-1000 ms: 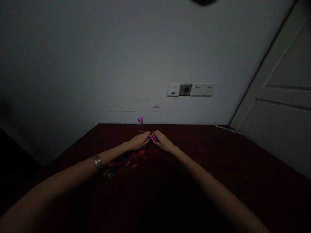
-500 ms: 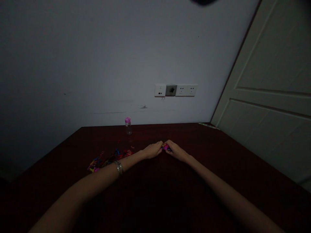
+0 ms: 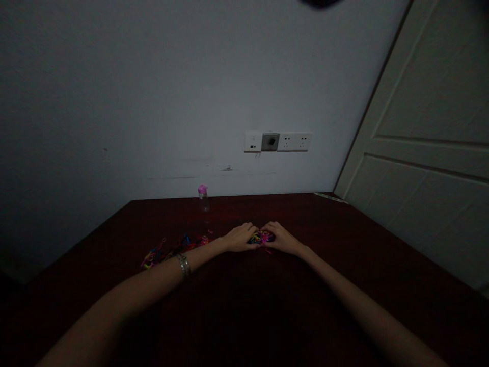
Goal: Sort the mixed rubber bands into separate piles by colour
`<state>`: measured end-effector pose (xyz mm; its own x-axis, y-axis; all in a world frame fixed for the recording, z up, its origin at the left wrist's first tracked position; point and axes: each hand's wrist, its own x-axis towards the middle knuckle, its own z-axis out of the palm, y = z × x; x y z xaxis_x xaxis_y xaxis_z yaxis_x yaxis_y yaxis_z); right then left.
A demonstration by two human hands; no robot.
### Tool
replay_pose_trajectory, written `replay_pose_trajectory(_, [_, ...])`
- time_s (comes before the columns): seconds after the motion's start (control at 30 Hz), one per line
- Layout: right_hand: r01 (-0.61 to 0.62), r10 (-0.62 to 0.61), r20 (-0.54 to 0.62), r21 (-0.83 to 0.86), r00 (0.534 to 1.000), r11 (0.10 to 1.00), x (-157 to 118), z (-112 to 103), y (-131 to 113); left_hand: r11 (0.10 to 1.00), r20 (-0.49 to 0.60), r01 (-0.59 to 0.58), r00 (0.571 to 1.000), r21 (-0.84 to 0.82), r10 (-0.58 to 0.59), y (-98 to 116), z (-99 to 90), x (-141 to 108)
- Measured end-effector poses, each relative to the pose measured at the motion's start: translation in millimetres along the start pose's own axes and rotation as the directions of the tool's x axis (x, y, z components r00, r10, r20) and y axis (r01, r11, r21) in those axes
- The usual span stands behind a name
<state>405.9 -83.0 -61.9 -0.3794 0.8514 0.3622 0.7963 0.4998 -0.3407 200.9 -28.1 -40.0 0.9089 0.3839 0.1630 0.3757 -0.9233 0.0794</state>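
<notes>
Left hand (image 3: 241, 238) and right hand (image 3: 281, 238) curled round multicolored bundle (image 3: 262, 237), fingers touching it both sides (looks like small loops). Loose pile (image 3: 173, 250) beside left forearm; pink-capped bottle (image 3: 204, 200) beyond left hand, upright.

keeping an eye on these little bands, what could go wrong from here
Loose ends of the bunch poke out between the left hand and right hand, so some might slip away. The left forearm lies close to the other pile and could drag or scatter it. In this dim light, dark strands may be overlooked on the dark table.
</notes>
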Motion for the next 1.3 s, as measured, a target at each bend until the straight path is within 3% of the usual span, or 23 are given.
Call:
replay_pose_trajectory(0.37, [-0.114,0.098,0.191,0.077,0.977,0.990,7,-13,0,0.982,0.011,0.067,0.998,-0.174,-0.066,2,-11.0,-19])
replay_pose_trajectory(0.6, [-0.043,0.016,0.124,0.219,0.992,0.975,40,-17,-25,0.971,-0.077,0.133,0.986,-0.200,-0.151,-22,-40.0,-56])
replay_pose_trajectory(0.83, [0.088,-0.136,0.163,0.273,0.977,0.958,82,18,-81,0.945,-0.116,0.301,0.942,-0.129,-0.315,-83,-76.5,-129])
replay_pose_trajectory(1.0, [0.102,-0.174,0.240,0.283,0.955,0.954,114,56,-108,0.910,0.073,0.407,0.912,-0.071,-0.403,-118,-87.5,-193])
replay_pose_trajectory(1.13, [0.039,-0.100,0.248,0.240,0.964,0.970,136,85,-115,0.872,0.217,0.484,0.860,-0.065,-0.461,-127,-87.6,-239])
replay_pose_trajectory(1.3, [-0.079,0.011,0.304,0.215,0.953,0.973,151,104,-124,0.825,0.331,0.552,0.806,-0.122,-0.491,-116,-89.2,-275])
